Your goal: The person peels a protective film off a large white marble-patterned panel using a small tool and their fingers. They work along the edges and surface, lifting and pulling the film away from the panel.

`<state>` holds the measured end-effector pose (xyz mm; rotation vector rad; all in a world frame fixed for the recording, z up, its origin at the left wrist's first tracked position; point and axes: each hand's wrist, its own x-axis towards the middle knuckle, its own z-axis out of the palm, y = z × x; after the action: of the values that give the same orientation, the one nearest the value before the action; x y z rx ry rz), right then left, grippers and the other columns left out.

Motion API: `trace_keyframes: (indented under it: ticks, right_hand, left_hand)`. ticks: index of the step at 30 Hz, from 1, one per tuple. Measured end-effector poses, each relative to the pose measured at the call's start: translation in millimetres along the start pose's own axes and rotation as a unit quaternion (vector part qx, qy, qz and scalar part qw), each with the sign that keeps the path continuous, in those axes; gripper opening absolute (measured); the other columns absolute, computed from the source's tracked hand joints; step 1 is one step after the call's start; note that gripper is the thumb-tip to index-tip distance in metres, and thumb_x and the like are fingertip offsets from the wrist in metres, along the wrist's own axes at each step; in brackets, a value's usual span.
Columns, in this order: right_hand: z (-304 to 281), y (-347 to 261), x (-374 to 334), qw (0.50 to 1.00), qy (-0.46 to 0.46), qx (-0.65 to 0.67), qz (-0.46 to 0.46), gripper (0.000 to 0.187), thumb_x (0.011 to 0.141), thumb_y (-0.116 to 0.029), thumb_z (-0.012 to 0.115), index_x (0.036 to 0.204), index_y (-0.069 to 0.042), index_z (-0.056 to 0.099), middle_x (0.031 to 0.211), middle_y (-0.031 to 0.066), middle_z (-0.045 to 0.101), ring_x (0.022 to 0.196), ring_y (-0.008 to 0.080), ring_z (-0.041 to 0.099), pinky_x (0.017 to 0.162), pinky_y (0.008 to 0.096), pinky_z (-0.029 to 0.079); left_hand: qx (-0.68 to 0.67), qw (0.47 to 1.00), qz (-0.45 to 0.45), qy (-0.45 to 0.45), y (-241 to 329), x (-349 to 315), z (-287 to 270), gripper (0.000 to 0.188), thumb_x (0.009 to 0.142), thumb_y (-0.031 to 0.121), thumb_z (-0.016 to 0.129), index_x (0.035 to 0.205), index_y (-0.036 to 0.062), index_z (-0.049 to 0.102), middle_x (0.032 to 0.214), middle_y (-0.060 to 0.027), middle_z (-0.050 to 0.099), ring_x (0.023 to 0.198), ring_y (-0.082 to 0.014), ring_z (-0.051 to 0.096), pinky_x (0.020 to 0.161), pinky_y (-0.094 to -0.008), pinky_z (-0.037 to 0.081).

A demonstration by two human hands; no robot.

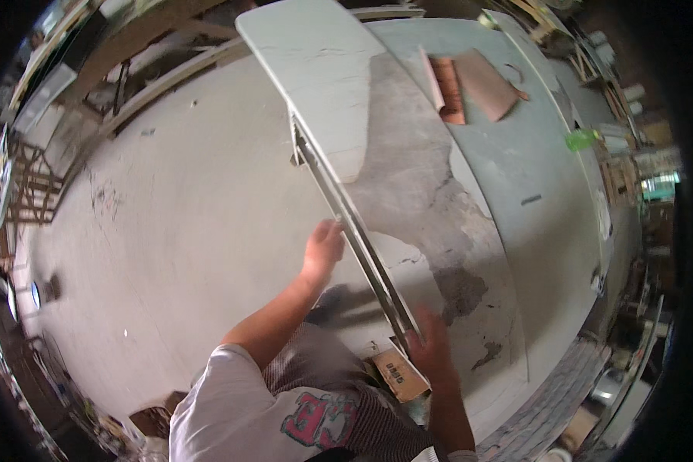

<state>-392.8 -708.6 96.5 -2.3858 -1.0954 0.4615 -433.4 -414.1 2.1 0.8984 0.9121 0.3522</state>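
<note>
Left hand (325, 248) half-curled mid-frame, beside long stained board (408, 146), right hand (431, 339) blurred, lower centre, both grips unclear

Center, running near to far: long panel (408, 138), rail (369, 266) along left edge. Left of panel: floor (185, 208). Right of panel: flat surface (550, 246), bearing folded sheet (446, 88), flat sheet (485, 85) just right of it, strip (531, 200) nearer. Beside surface's right rim: bottle (581, 139). At panel's near end, left of right hand (431, 339): carton (400, 373).
</note>
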Motion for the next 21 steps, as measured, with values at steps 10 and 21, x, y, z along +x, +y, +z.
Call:
trace_keyframes:
  ticks: [10, 21]
  right_hand:
    - [-19, 157, 77, 0.956, 0.136, -0.257, -0.038, 0.061, 0.104, -0.044, 0.038, 0.144, 0.001, 0.041, 0.149, 0.0246, 0.041, 0.138, 0.0429, 0.039, 0.112, 0.0551, 0.027]
    - [-21, 166, 76, 0.958, 0.139, -0.244, -0.056, 0.054, 0.106, -0.038, 0.037, 0.142, 0.002, 0.045, 0.147, 0.0272, 0.043, 0.133, 0.0458, 0.042, 0.111, 0.053, 0.032]
  left_hand:
    - [0.146, 0.969, 0.17, 0.103, -14, 16, 38, 0.025, 0.104, 0.025, 0.05, 0.1, 0.0018, 0.058, 0.079, -0.0176, 0.062, 0.075, -0.0313, 0.06, 0.074, -0.0403, 0.049]
    - [0.125, 0.977, 0.13, 0.114, -12, 18, 48, 0.023, 0.103, 0.028, 0.048, 0.101, 0.0057, 0.053, 0.082, -0.0231, 0.061, 0.08, -0.0438, 0.059, 0.072, -0.0489, 0.047]
